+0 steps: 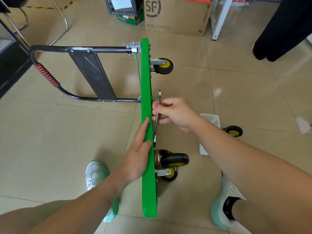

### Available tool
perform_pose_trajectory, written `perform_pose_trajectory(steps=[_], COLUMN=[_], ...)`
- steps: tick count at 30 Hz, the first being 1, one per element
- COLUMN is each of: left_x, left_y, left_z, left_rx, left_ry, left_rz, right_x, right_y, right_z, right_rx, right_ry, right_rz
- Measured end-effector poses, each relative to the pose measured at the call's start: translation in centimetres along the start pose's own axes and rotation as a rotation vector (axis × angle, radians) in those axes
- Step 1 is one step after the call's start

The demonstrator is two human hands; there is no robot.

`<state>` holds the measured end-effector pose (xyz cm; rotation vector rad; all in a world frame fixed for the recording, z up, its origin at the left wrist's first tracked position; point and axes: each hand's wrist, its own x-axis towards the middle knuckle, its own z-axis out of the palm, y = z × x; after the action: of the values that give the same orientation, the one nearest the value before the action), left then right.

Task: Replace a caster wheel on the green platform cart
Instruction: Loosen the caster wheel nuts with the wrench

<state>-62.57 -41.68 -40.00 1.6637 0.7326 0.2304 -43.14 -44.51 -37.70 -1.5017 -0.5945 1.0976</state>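
Observation:
The green platform cart (146, 85) stands on its side edge on the floor, underside facing right, its black handle (79, 48) folded out to the left. My left hand (138, 156) lies flat against the deck's upper edge, steadying it. My right hand (173, 113) grips a silver wrench (157, 119) held close along the underside near the middle. Black casters with yellow hubs are mounted at the far end (163, 65) and the near end (173, 160). A loose caster wheel (233, 130) lies on the floor to the right.
A white plastic basket (211, 119) sits on the tiled floor beside the loose wheel. A cardboard box (177, 16), a dark crate (123, 5) and a white table leg (219, 19) stand at the back. My shoes (96, 174) flank the cart. Black furniture stands at left.

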Motion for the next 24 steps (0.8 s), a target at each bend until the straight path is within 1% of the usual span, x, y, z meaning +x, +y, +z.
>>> perform_pose_trajectory(steps=[3, 6, 10, 15, 17, 21, 24], left_x=[-0.1, -0.1, 0.1, 0.5, 0.6, 0.5, 0.5], left_y=[0.1, 0.0, -0.2, -0.8, -0.8, -0.8, -0.6], left_z=[0.0, 0.0, -0.1, -0.4, -0.4, -0.3, -0.2], left_rx=[-0.010, -0.033, -0.064, -0.109, -0.119, -0.119, -0.145], left_ry=[0.004, 0.003, -0.003, -0.023, -0.027, -0.014, -0.020], left_rz=[0.007, 0.000, 0.007, 0.020, 0.018, 0.006, 0.003], right_x=[0.0, -0.5, -2.6, -7.8, -9.2, -9.5, -7.9], right_y=[0.7, 0.8, 0.2, 0.8, 1.5, 1.1, -0.2], right_z=[0.2, 0.5, 1.1, 2.1, 2.4, 1.6, 0.5], right_rx=[-0.013, -0.005, -0.055, -0.171, -0.120, -0.059, -0.030], right_ry=[-0.005, 0.029, 0.050, -0.017, 0.018, 0.164, 0.203], right_rz=[0.023, 0.007, -0.099, -0.269, -0.299, -0.393, -0.359])
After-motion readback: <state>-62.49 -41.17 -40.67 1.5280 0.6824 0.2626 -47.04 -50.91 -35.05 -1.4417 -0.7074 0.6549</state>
